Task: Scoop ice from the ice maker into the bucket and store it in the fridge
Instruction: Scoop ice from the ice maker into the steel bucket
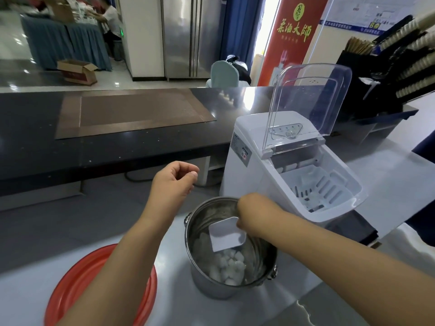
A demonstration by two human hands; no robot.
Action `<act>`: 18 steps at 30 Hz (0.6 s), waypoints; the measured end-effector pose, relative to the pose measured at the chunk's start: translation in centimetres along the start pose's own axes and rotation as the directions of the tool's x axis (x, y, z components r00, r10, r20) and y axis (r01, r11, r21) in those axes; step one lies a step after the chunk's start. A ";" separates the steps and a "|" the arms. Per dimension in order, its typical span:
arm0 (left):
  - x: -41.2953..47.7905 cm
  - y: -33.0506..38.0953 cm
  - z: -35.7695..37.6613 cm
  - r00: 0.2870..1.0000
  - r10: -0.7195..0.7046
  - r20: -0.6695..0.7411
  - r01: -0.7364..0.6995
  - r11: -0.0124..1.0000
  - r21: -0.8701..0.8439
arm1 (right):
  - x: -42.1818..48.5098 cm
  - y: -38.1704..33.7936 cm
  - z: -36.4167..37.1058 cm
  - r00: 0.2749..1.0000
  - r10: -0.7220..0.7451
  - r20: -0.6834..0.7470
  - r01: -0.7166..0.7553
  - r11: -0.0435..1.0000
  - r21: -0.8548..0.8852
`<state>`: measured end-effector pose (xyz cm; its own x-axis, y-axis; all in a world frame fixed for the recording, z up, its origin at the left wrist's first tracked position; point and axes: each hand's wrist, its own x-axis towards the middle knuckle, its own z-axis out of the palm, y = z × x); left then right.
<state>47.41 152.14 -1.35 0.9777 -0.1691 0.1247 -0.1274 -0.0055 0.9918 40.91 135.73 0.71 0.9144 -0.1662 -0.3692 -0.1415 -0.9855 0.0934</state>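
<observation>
One red basin (pixel 77 278) nearest, 7 o'clock. One ice maker (pixel 247 142) at 3, lid up for access. One steel bucket (pixel 204 285) at 6, just beside it for short tipping. Right hand (pixel 250 214) grips one white scoop (pixel 227 234), tilted over the ice (pixel 229 264) heaped in the bucket. Left hand (pixel 173 178) loosely curled, holding nothing.

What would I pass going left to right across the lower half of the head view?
Round red plastic basin → empty left hand → round stainless steel bucket holding ice cubes → white ice maker with its clear lid raised → black rack of stacked cups.
</observation>
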 end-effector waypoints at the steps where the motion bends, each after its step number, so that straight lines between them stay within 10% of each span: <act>1: 0.1 0.0 0.1 1.000 -0.005 -0.001 0.005 1.000 -0.002 | -0.1 0.2 -0.2 1.000 -0.008 -0.019 0.008 1.000 -0.022; 18: 1.1 1.9 4.0 1.000 0.005 0.015 -0.006 1.000 0.015 | -3.3 5.7 -7.4 0.950 -0.108 -0.293 0.130 0.990 0.056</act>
<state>47.54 148.01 0.58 0.9743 -0.1843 0.1295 -0.1353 -0.0190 0.9906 39.94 130.92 9.32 0.9951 -0.0413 -0.0897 -0.0421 -0.9991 -0.0072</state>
